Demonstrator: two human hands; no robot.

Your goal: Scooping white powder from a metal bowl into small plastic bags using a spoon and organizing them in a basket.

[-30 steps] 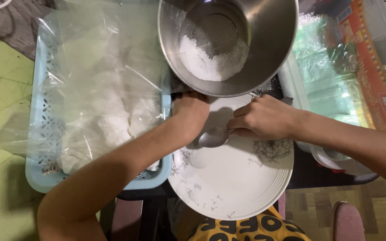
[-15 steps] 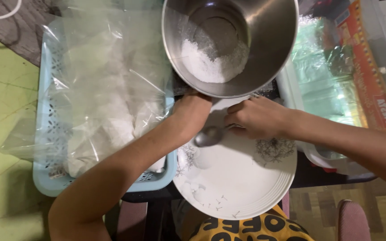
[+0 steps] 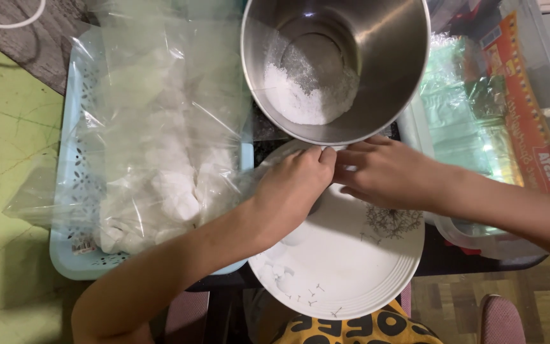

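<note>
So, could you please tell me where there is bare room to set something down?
The near half of the white plate is bare, below both hands. Its far edge is crowded: left hand and right hand meet under the steel bowl. The blue basket is full of bags.

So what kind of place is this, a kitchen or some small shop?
Probably a home kitchen or a small food-packing corner: a steel bowl holding white powder, a white plate under both hands, and a blue basket of clear plastic bags.
</note>
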